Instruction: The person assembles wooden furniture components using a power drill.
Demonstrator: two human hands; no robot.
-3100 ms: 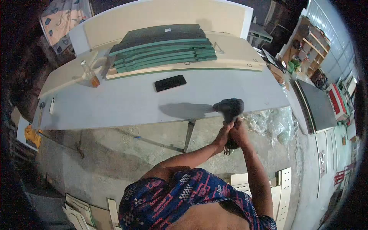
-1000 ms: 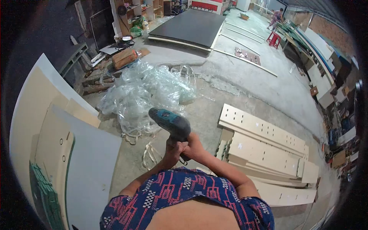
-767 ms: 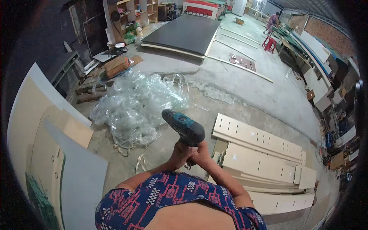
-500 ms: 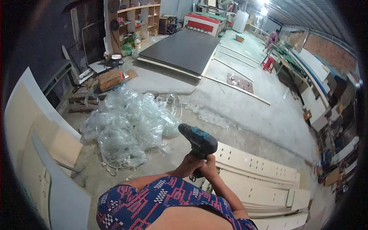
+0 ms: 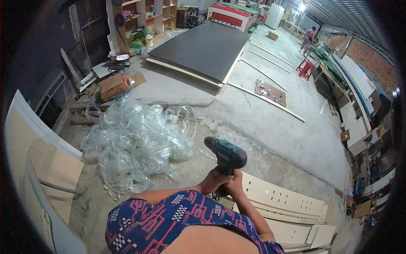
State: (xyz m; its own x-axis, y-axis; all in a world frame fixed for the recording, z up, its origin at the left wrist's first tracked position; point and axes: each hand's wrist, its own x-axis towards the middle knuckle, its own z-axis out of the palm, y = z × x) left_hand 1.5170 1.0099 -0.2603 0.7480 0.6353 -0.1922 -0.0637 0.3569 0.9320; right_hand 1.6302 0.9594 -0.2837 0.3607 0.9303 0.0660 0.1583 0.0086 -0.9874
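A dark cordless drill [image 5: 225, 153] with a teal band is held up in front of my chest, its nose pointing up and to the left. My left hand [image 5: 213, 181] and my right hand [image 5: 234, 185] are both wrapped around its grip, pressed together. Just below and to the right of my hands lie pale drilled wooden panels [image 5: 282, 199] stacked flat on the concrete floor. To the left of the drill sits a heap of crumpled clear plastic wrap [image 5: 133, 144].
Pale boards [image 5: 29, 144] lean at the far left. A large dark sheet [image 5: 203, 48] lies on the floor ahead, with long strips [image 5: 268, 101] beside it. Shelves [image 5: 135, 17] stand at the back left, a red stool [image 5: 306, 67] and another person [image 5: 308, 38] far off.
My view has swung from the grey worktable round to the floor on the right. Both hands stayed on the drill, which now sits lower and nearer the drilled panels.
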